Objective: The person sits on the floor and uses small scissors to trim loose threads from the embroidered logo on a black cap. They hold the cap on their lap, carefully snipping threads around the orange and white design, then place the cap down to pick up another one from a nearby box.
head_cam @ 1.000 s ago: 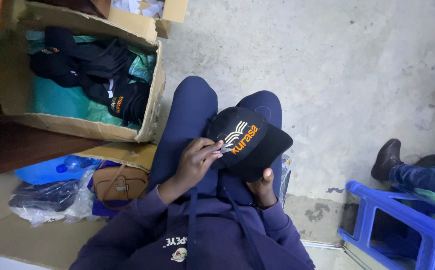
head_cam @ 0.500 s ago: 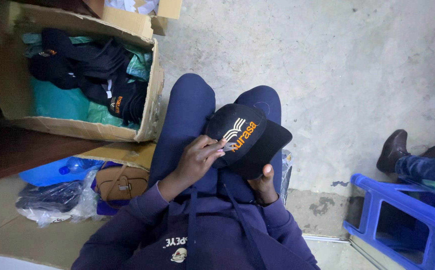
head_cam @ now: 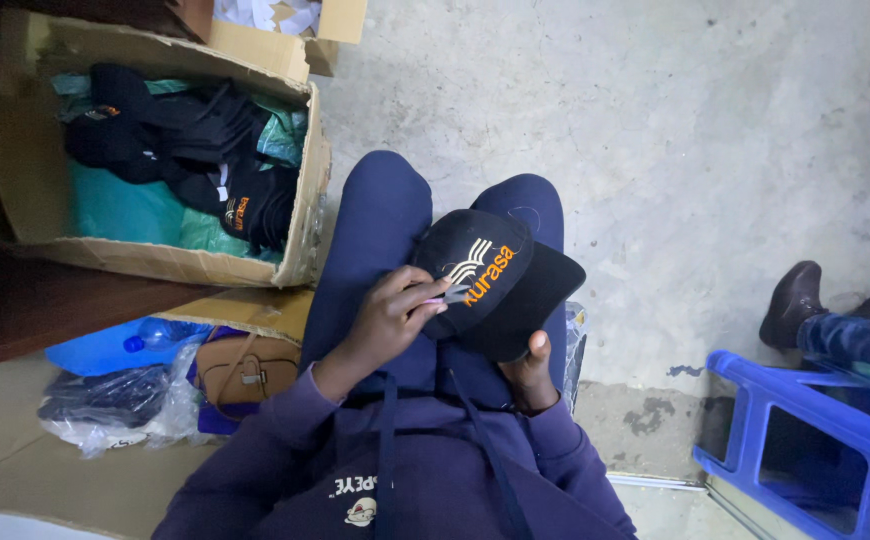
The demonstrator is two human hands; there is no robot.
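Note:
A black cap with orange and white embroidery rests on my lap, over my navy trouser legs. My left hand presses on the cap's front panel and pinches a small pinkish tool with metal tips against the embroidery. My right hand grips the cap from below at the brim, only its thumb and knuckles showing.
A cardboard box at the left holds several black caps on teal plastic. Below it lie a brown handbag, a blue plastic bag and a clear bag. A blue plastic stool stands at the right, beside another person's shoe. Concrete floor lies beyond.
Both hands keep their hold on the cap. The view has shifted slightly and the other person's shoe has edged a little.

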